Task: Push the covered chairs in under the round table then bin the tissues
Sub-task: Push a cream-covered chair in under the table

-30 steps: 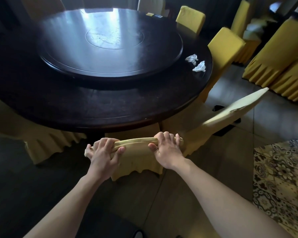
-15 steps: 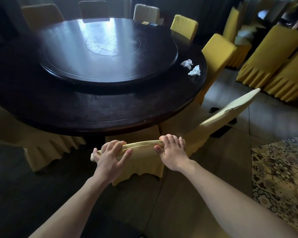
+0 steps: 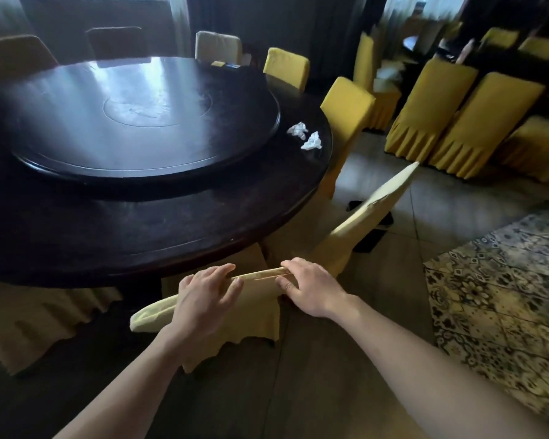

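Note:
A dark round table (image 3: 178, 229) with a raised turntable (image 3: 133, 122) fills the left of the view. Two crumpled white tissues (image 3: 305, 136) lie near its right rim. Just below the table's near edge stands a pale yellow covered chair (image 3: 254, 315). My left hand (image 3: 203, 296) and my right hand (image 3: 308, 288) both rest on the top of its backrest, fingers curled over the edge. Its seat is hidden under the table. A second pale covered chair (image 3: 371, 213) stands at an angle to the right, out from the table.
More yellow covered chairs (image 3: 346, 106) ring the table's far right side, and a row of them (image 3: 463, 118) stands against the right. A patterned rug (image 3: 504, 296) lies on the floor at right. A dark low object (image 3: 377, 232) sits behind the angled chair.
The view has shifted left and lower. The chair I hold has turned, its left end now swung toward me, and my hands have moved with the backrest.

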